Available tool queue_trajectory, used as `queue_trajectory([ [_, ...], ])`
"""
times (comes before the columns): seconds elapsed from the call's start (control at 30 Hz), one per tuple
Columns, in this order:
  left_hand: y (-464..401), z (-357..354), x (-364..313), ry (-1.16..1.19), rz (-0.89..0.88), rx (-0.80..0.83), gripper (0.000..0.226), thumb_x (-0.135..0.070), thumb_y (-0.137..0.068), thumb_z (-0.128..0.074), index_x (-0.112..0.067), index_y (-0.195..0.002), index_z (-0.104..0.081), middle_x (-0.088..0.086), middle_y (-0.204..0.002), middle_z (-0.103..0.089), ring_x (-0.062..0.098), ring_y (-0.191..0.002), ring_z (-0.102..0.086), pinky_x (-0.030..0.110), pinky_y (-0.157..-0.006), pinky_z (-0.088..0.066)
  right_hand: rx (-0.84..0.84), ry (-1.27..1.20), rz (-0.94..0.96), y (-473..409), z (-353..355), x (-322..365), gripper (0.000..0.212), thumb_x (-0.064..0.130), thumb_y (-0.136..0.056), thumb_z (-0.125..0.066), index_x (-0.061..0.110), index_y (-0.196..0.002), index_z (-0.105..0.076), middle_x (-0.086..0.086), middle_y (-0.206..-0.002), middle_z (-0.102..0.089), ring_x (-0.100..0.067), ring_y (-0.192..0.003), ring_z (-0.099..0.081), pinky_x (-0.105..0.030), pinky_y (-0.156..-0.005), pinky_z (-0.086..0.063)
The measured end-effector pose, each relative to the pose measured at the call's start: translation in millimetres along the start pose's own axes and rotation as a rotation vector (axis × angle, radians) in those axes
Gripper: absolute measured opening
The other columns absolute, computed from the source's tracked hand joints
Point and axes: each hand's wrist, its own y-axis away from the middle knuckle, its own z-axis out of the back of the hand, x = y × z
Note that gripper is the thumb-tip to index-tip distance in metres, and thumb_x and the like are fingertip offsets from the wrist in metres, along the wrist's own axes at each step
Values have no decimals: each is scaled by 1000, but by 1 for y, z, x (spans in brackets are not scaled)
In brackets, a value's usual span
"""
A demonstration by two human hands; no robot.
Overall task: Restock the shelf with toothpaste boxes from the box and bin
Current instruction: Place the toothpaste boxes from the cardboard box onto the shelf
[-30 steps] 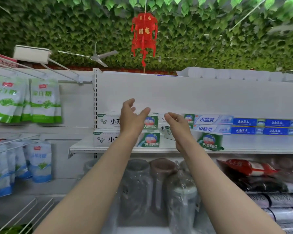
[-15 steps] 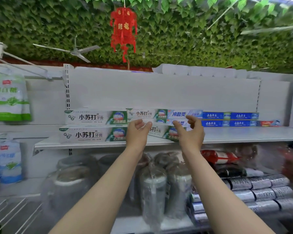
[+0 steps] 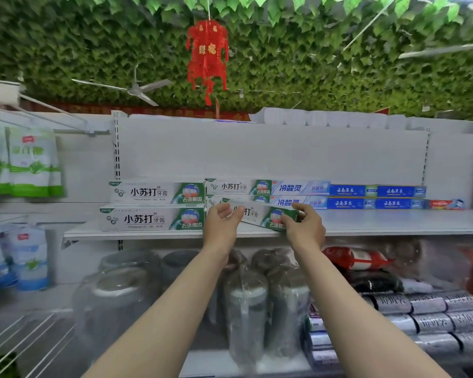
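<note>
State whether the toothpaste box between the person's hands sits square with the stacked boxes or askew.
Askew: the held toothpaste box slants across the shelf, its right end forward.

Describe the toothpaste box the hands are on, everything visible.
The toothpaste box is a long, slim carton that looks like printed card: white with dark Chinese lettering, and a green end panel with a teeth graphic. It lies askew on the white shelf, in front of the stacked rows, its right end nearer the front edge. The left hand covers its left end, fingers curled around it; the right hand pinches the green end. It looks closed and undamaged.
</note>
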Motion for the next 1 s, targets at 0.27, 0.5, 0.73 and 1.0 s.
queue_trajectory([
  [0.27, -2, 13, -24, -84, -96, -38, 45, -36, -92, -71, -16, -129, -55, -2, -128, -62, 15, -111, -62, 38, -103, -48, -148, -208, 23, 11, 20, 15, 25, 32, -86, -76, 40, -106, -63, 12, -109, -66, -18, -101, -65, -42, -94, -51],
  [0.5, -31, 51, -53, -137, -198, -233, 58, -43, -86, -74, -20, -133, -48, 0, -126, -57, 16, -108, -61, 45, -90, -57, -57, -469, 164, 24, 24, 50, 25, 22, -85, -79, 39, -99, -67, 9, -104, -67, -8, -98, -66, -26, -85, -52],
  [0.73, -49, 105, -59, -175, -220, -355, 70, -39, -91, -71, -22, -150, -37, 4, -151, -42, 23, -136, -44, 42, -111, -40, 223, -599, 126, 42, -24, 71, 27, 5, -85, -76, 27, -101, -70, -11, -103, -69, -19, -83, -69, -29, -78, -55],
  [1.0, -69, 177, -50, -202, -217, -482, 59, -32, -84, -78, -20, -133, -48, 2, -127, -61, 24, -118, -57, 44, -103, -48, 343, -544, 117, 58, -106, 89, 27, 9, -89, -72, 30, -105, -69, -13, -113, -70, -28, -101, -71, -42, -93, -57],
])
